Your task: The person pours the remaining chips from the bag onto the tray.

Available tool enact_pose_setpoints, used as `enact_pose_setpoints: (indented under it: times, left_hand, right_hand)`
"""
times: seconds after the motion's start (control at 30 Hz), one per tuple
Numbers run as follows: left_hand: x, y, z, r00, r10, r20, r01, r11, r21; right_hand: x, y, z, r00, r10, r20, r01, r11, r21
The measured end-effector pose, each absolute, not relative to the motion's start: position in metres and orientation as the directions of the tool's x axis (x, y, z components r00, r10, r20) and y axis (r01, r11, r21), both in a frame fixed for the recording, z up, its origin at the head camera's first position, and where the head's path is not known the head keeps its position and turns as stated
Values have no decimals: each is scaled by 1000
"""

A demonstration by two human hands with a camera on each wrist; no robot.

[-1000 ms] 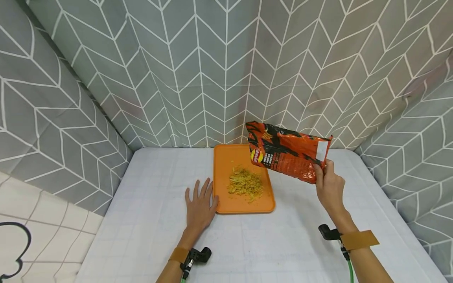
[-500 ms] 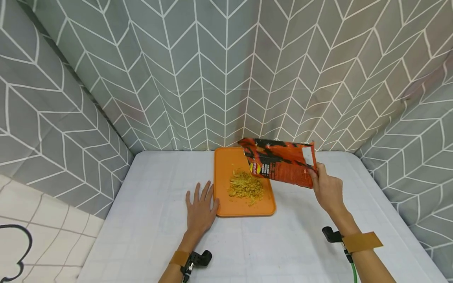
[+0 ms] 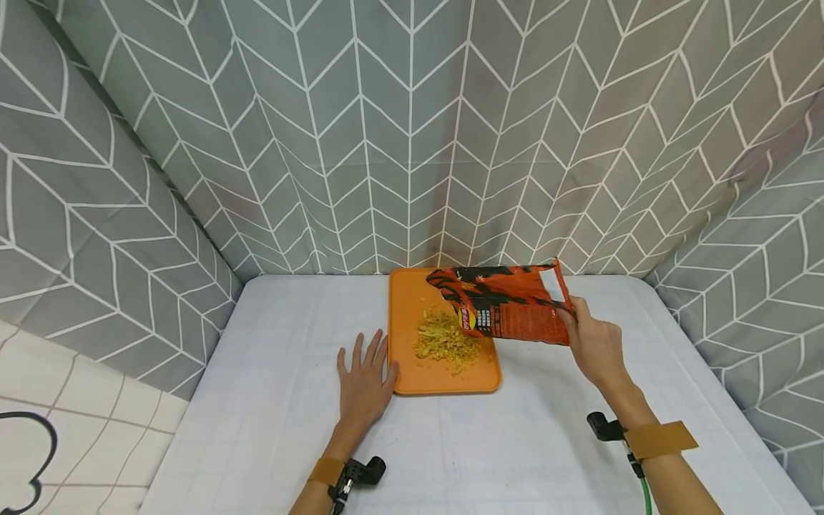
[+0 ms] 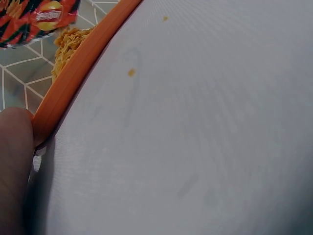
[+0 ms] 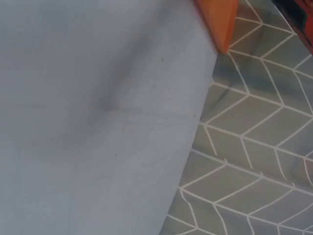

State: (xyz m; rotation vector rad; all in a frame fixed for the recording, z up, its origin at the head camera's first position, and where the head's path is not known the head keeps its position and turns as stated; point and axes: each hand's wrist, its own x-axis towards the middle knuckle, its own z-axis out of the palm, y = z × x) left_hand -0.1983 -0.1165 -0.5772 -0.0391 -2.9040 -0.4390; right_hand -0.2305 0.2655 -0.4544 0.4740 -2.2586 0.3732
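Observation:
My right hand [image 3: 597, 342] grips one end of a red and black chip bag [image 3: 508, 304], thumb on the near face. The bag is held sideways over the right part of an orange tray [image 3: 444, 386], its other end above a heap of crushed yellow chips [image 3: 444, 340]. My left hand [image 3: 365, 383] lies with spread, straight fingers at the tray's left edge, the thumb touching the rim. In the left wrist view the thumb [image 4: 15, 156] meets the tray's corner. The right hand is out of sight in the right wrist view.
A white cloth covers the table [image 3: 290, 429]. A couple of small crumbs [image 4: 131, 72] lie on it near the tray. Grey patterned curtains [image 3: 412, 143] enclose the back and sides.
The chip bag has come down and left, closer to the chip heap, and its far end has tilted lower. My left hand has stayed at the tray.

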Motion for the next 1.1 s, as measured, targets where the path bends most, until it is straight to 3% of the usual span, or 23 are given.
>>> enact_pose_setpoints:
  times: [0.23,0.43,0.67,0.9,1.1]
  left_hand:
    - [-198,-117,-575,-982,-3,189,56,952,302]
    - [-198,-116,-576,-977,-8,212,63,945,321]
    - [-198,-118,-579,-979,-4,203,59,951,304]
    - [-198,-118,-577,-975,-5,221,66,947,313]
    - [-198,-117,-575,-979,-6,204,60,948,312]
  right_hand:
    - [-231,263,-453,-626,-63,777,-393,886,-245]
    - [-229,266,-453,-645,-197,738,-420,898,-128]
    - [-230,261,-449,-611,-102,785,-427,878,-218]
    - [-230,261,-452,-649,-221,728,-439,890,-120]
    - [-230,263,-455,-665,-88,742,-397,882,-252]
